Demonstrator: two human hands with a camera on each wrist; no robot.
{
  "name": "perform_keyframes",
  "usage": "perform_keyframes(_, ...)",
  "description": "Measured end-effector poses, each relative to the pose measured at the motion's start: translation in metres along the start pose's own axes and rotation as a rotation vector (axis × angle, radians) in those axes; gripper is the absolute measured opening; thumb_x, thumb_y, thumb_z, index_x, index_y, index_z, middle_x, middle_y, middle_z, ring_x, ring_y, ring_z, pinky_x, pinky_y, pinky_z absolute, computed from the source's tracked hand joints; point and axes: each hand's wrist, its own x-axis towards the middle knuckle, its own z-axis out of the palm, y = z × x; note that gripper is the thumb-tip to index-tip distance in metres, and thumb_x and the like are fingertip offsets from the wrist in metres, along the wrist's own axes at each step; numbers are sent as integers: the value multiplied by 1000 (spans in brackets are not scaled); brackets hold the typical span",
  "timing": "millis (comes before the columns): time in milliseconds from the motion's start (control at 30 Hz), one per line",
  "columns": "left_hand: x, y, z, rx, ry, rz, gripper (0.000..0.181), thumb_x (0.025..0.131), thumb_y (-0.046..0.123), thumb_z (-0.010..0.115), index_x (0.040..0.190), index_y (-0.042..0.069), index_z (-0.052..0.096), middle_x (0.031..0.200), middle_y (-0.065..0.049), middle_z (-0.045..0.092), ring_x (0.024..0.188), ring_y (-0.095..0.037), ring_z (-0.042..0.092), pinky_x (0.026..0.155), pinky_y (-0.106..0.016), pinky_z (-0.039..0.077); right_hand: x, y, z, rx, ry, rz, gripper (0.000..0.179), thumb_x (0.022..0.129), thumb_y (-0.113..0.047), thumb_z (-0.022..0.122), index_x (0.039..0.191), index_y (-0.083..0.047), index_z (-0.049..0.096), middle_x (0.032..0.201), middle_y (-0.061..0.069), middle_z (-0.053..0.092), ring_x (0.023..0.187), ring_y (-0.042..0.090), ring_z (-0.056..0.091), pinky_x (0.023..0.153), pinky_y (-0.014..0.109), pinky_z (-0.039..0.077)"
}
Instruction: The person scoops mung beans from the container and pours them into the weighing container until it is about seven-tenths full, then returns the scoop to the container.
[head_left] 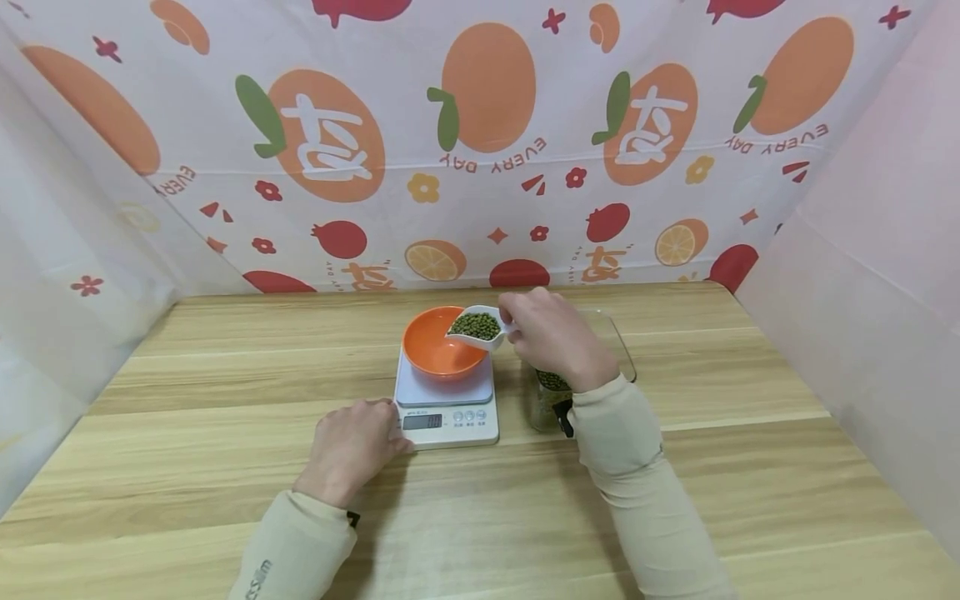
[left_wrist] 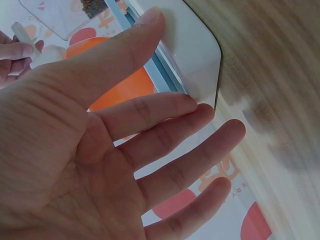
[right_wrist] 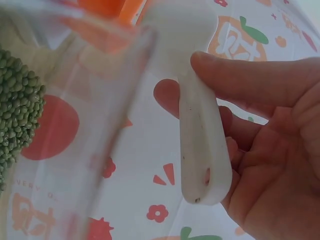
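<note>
The table (head_left: pixel 780 483) offers passage at far right; the jar (head_left: pixel 542 408) stands between there and the scale (head_left: pixel 461 437).

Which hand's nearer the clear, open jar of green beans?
Right hand: close by the jar, holding a white scoop. Left hand: across the white rectangular scale from it.

Two forearms (head_left: pixel 660 508) reach from the bottom edge.
The left hand (head_left: pixel 354 446), lower left of centre, has fingers (left_wrist: pixel 190 162) loosely extended; the right hand (head_left: pixel 551 335), right of centre, pinches with the thumb (right_wrist: pixel 250 80).
</note>
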Motion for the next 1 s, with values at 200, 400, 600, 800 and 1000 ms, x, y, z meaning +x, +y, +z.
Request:
perform_keyframes(200, -1, 0, 0, 2, 8, 9, 36, 75, 31, 91, 77, 7, 64, 63, -1, 50, 57, -20, 48, 51, -43, 48, 3, -3, 3, -30, 0, -3, 14, 87, 9, 68, 98, 1, 69, 88, 10, 71, 76, 23, 61, 73, 33, 54)
perform_keyframes(400, -1, 0, 0, -2, 19, 15, 37, 74, 31, 91, 77, 7, 64, 62, 0, 50, 56, -19, 48, 50, -42, 48, 4, -5, 4, -55, 5, 6, 11, 87, 7, 70, 96, -1, 70, 85, 8, 70, 77, 23, 63, 75, 34, 54)
perform_keyframes(600, -1, -1, 0, -7, 14, 13, 37, 74, 31, 91, 76, 7, 63, 64, -1, 52, 57, -20, 49, 51, -43, 50, 5, -7, 5, -80, 20, -5, 12, 87, 8, 70, 97, 0, 71, 87, 10, 71, 79, 24, 64, 77, 34, 55)
perform_keyframes(800, -1, -1, 1, -7, 10, 9, 36, 74, 31, 91, 77, 7, 63, 64, -1, 51, 57, -20, 48, 51, -43, 49, 7, -9, 5, -111, 19, -18, 15, 87, 9, 68, 99, 0, 73, 89, 11, 72, 82, 25, 65, 80, 35, 55)
perform_keyframes(1000, -1, 0, 1, -8, 5, 5, 36, 75, 31, 91, 78, 6, 65, 63, 0, 50, 57, -19, 47, 50, -41, 48, 8, -11, 5, -129, 31, -24, 22, 86, 13, 65, 101, 0, 75, 89, 10, 72, 82, 24, 65, 79, 34, 55)
